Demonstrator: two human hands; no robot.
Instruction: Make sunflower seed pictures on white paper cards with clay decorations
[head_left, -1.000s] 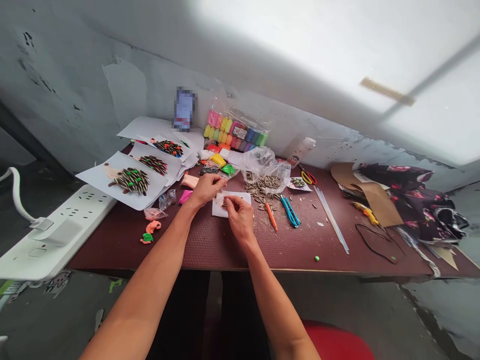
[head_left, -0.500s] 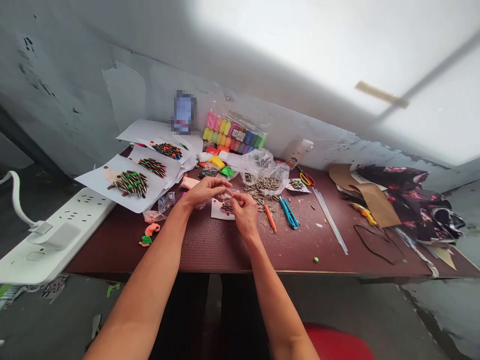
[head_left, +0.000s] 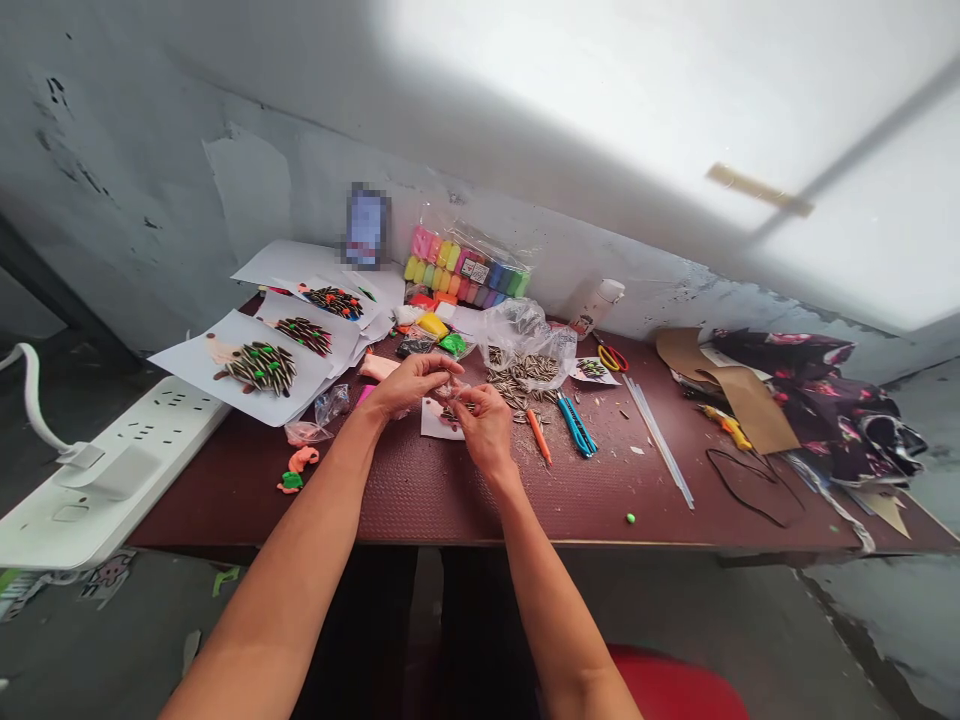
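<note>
Close together over the middle of the table, my left hand [head_left: 411, 384] and my right hand [head_left: 486, 428] both pinch a small crinkled clear plastic wrapper [head_left: 452, 388]. What may be inside the wrapper is too small to tell. Beneath them lies a small white card [head_left: 439, 425] with dark striped seeds on it, partly hidden by my fingers. Striped seeds [head_left: 517, 385] are heaped right of my hands, some under a clear plastic bag [head_left: 525, 335]. An orange pen [head_left: 538, 436] and a blue cutter [head_left: 576, 426] lie beside the heap.
Sheets with seed hedgehogs [head_left: 262, 368] and a white power strip [head_left: 105, 480] are on the left. Behind are coloured clay packs [head_left: 465, 270] and a white bottle [head_left: 600, 305]. Scissors [head_left: 613, 358], clear sticks [head_left: 660, 440], a glue gun [head_left: 726, 428] and dark floral cloth [head_left: 832, 400] lie right.
My right hand has shifted slightly left, closer to my left hand, and the wrapper is now bunched between them. A bit of pink now shows beside my left wrist.
</note>
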